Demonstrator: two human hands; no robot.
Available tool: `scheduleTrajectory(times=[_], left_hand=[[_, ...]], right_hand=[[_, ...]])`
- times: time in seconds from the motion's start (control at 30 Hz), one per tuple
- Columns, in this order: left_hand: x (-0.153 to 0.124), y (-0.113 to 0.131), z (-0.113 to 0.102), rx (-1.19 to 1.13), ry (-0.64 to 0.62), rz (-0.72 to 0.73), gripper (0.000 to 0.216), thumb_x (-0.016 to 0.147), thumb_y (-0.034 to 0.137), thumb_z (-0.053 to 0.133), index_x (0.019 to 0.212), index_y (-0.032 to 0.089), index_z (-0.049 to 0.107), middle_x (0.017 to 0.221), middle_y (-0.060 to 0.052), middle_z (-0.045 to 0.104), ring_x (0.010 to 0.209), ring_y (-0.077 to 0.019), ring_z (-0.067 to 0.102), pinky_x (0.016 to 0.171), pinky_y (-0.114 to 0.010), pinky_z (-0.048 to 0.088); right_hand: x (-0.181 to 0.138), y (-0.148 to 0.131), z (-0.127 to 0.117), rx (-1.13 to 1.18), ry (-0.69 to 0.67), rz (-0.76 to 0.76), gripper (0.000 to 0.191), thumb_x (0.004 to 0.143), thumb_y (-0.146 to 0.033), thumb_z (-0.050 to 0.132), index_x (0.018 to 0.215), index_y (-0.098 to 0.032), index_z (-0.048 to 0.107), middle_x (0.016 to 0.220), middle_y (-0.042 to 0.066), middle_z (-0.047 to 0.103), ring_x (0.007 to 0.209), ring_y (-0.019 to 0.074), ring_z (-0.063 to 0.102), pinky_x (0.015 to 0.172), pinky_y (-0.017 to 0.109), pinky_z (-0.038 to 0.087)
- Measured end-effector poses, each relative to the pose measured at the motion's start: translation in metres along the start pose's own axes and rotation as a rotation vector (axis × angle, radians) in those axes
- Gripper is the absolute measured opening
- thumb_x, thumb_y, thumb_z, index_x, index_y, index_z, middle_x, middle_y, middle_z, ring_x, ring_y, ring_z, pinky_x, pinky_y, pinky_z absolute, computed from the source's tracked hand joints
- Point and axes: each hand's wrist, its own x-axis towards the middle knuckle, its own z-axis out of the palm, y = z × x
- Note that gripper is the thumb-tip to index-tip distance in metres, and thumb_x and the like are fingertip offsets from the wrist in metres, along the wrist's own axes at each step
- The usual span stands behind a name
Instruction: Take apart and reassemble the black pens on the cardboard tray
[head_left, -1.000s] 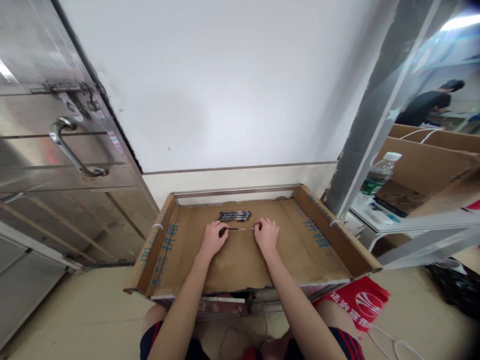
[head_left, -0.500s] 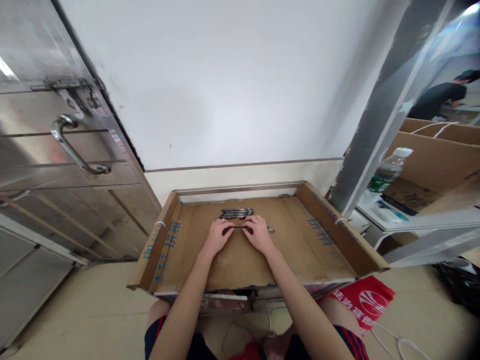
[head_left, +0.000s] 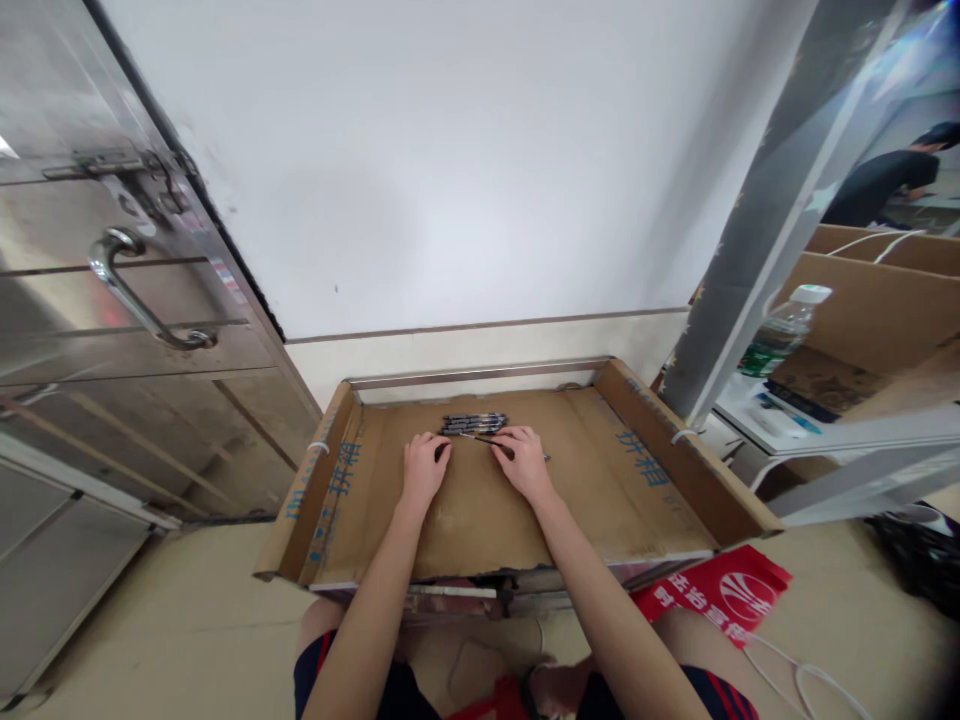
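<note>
My right hand (head_left: 523, 462) is closed around a slim black pen (head_left: 481, 439). The pen's thin, pale tip points left, and its other end shows just past my palm. My left hand (head_left: 425, 465), a little way off to the left, has its fingers pinched on a small dark piece that looks like the pen cap (head_left: 442, 451), mostly hidden by the fingers. Just beyond both hands, several dark pens (head_left: 475, 422) lie side by side in a row on the brown cardboard (head_left: 480, 520).
Raised cardboard sides (head_left: 679, 455) flank the work surface, with a white wall (head_left: 480, 180) behind. A metal door with a handle (head_left: 146, 295) is on the left. To the right are a plastic bottle (head_left: 784, 330), a cardboard box (head_left: 877, 320) and a person (head_left: 885, 185) farther off.
My left hand has moved left, away from the pen, whose thin tip now shows. The pen stays in my right hand and has tilted, its left end higher.
</note>
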Motion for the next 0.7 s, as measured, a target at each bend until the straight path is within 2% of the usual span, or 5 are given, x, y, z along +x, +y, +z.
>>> scheduleTrajectory(times=[0.13, 0.3, 0.47, 0.7], left_hand=[[0.000, 0.002, 0.000, -0.004, 0.006, 0.003, 0.012, 0.081, 0.024, 0.059, 0.089, 0.023, 0.068, 0.086, -0.005, 0.064, 0.087, -0.0220, 0.055, 0.078, -0.035, 0.040], [0.002, 0.011, -0.004, -0.211, 0.052, 0.075, 0.018, 0.086, 0.028, 0.055, 0.099, 0.022, 0.065, 0.087, -0.004, 0.064, 0.085, -0.0184, 0.056, 0.080, -0.032, 0.043], [0.002, 0.014, -0.003, -0.243, -0.029, 0.116, 0.019, 0.089, 0.028, 0.048, 0.087, 0.021, 0.066, 0.081, -0.004, 0.064, 0.077, -0.0167, 0.056, 0.075, -0.030, 0.043], [0.000, 0.013, 0.000, -0.231, -0.058, 0.124, 0.021, 0.091, 0.026, 0.045, 0.089, 0.020, 0.065, 0.085, -0.005, 0.066, 0.083, -0.0179, 0.058, 0.078, -0.031, 0.044]], right_hand=[[0.001, -0.003, -0.002, 0.001, -0.005, -0.011, 0.016, 0.084, -0.025, 0.058, 0.089, -0.025, 0.072, 0.094, 0.007, 0.067, 0.095, 0.0250, 0.051, 0.083, 0.041, 0.040], [0.000, -0.006, -0.004, 0.002, -0.019, -0.036, 0.014, 0.084, -0.025, 0.059, 0.087, -0.026, 0.072, 0.093, 0.007, 0.067, 0.095, 0.0251, 0.050, 0.085, 0.042, 0.039], [0.001, -0.005, -0.004, 0.029, -0.041, -0.058, 0.014, 0.083, -0.024, 0.059, 0.088, -0.026, 0.072, 0.092, 0.006, 0.067, 0.096, 0.0254, 0.051, 0.087, 0.043, 0.038], [0.002, -0.009, -0.006, 0.065, -0.046, -0.078, 0.016, 0.085, -0.024, 0.057, 0.090, -0.026, 0.072, 0.093, 0.006, 0.068, 0.097, 0.0254, 0.051, 0.090, 0.044, 0.038]])
